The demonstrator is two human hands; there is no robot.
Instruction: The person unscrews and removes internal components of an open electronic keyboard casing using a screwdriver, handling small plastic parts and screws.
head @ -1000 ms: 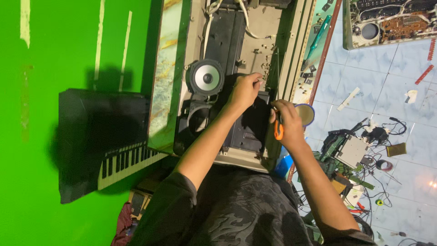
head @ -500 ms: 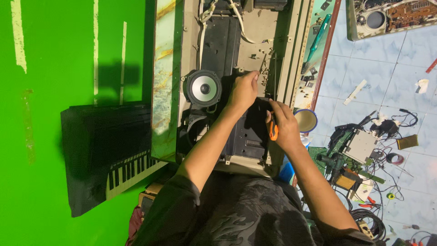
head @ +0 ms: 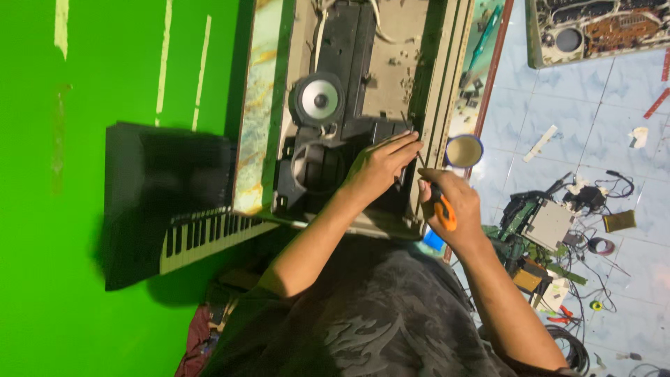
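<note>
1. Bright green wall (head: 84, 209) fills the left of the view, marked by a few pale streaks.
2. Against it, a dark keyboard instrument (head: 167, 202) is seen, its black and white keys showing along the lower edge.
3. Next, an opened keyboard casing (head: 363, 91) is laid out, with a round speaker (head: 319, 100) exposed inside and small screws scattered over its pale inner panel.
4. A black plastic housing (head: 314, 164) below the speaker is pressed by the left hand (head: 380, 164), whose fingers are spread flat on it; nothing is clasped in this grip.
5. The housing is judged light, stiff and somewhat brittle; it is best held at its solid edges, away from the speaker cone, which looks fragile.
6. An orange-handled screwdriver (head: 443, 209) is wrapped firmly by the right hand (head: 453, 209) at the casing's right edge, the grip closed around the handle. The tool is judged light and rigid, with a handle that takes a hold well.
7. A small cup (head: 464, 150) is seen just beyond the right hand.
8. On the tiled floor (head: 614, 105) at the right, circuit boards, cables and loose parts are strewn.
</note>
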